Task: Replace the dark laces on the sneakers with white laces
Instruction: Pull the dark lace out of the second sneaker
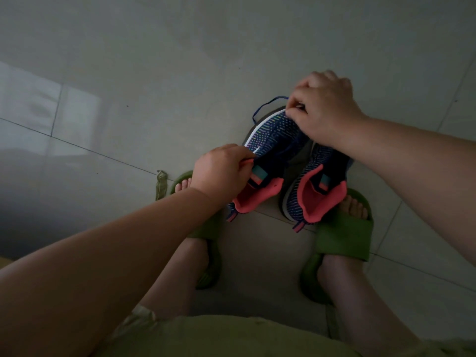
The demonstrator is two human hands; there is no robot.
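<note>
Closest to me, at six o'clock, I see an olive garment's hem and two bare legs in green slippers (345, 237) planted on the tiled floor (154, 73). Nothing at risk there, except that the feet crowd the shoes on both sides.

Moving out toward the middle, the left hand (221, 170) sits at the collar of the left sneaker (268, 150), fingers (244, 161) curled and pinching something dark at the eyelet row. It looks like the lace end, though I cannot be sure in this dim light. The shoe is tipped up off the floor, toe pointing to one o'clock. The right sneaker (316, 186) stands just beside it at three o'clock, coral lining showing.

Farther out, the right hand (324, 109) is clamped over the toe, fingers pinching the dark lace (265, 105), which loops free toward eleven o'clock.

My worry: the two hands pull at opposite ends. If the near pinch does not let go, the lace binds in the eyelets and the knit upper puckers or a loop frays. Poor light could also mean a skipped eyelet. I see no white laces anywhere in view, so the swap may stall once the dark one is out.
</note>
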